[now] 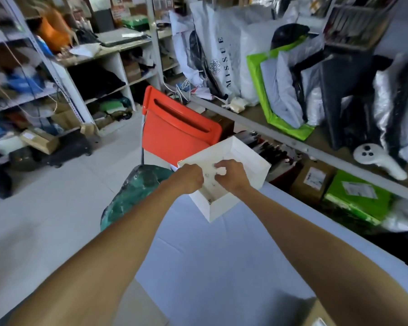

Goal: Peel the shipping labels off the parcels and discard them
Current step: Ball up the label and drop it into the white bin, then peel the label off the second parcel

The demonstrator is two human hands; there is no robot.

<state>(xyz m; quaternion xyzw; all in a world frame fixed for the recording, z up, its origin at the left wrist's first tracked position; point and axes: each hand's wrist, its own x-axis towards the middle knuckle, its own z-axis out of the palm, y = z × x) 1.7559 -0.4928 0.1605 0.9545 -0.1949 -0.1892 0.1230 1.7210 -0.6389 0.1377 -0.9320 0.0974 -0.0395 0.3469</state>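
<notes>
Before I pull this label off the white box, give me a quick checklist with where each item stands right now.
1. Both hands on the white box: ok, left hand and right hand meet on its top face.
2. Label edge pinched: cannot tell, fingers hide it.
3. Box steadied: cannot tell.
4. Discard spot close: ok, green bag sits just left.
5. Next labelled parcels visible: ok, brown box, green parcel.
</notes>
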